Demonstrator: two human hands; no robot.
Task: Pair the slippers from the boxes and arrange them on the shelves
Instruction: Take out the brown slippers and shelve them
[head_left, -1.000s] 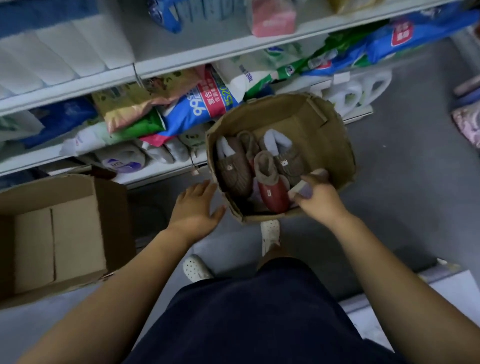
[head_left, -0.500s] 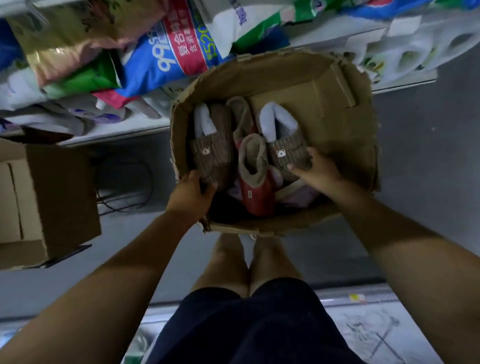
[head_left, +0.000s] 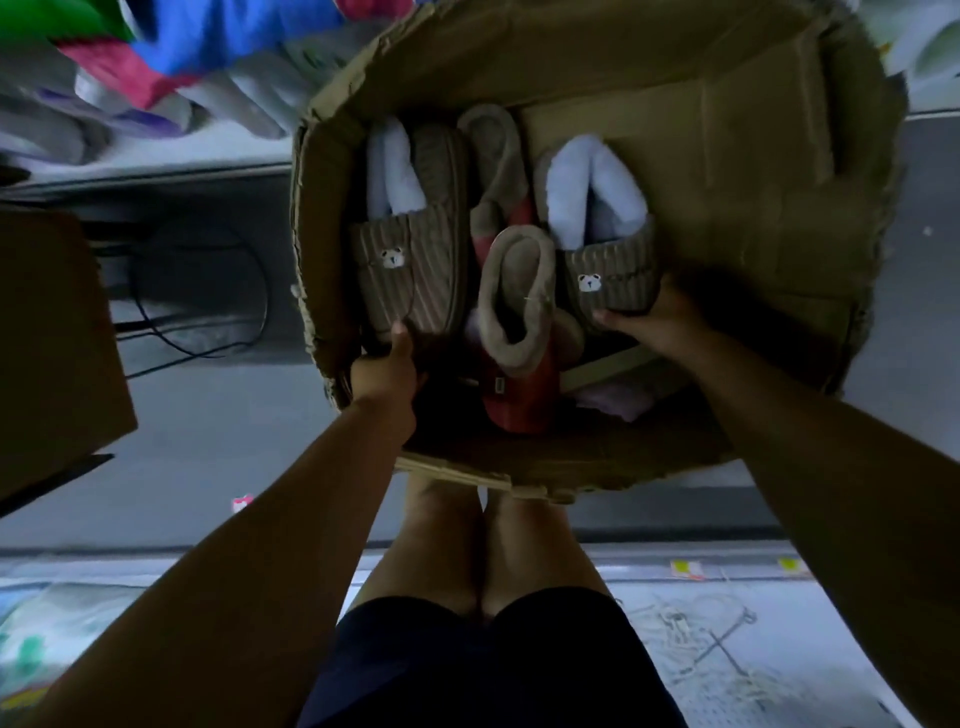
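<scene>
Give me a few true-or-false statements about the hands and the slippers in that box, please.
1. The right hand grips the toe of the right brown slipper. True.
2. The left hand is lifting the red slipper. False: it holds the toe of the left brown slipper; the red one lies between the two brown ones, and neither hand holds it.
3. Both brown slippers carry a small bear patch and sit inside the cardboard box. True.
4. The brown slippers have a black lining. False: their lining looks pale, close to white.
</scene>
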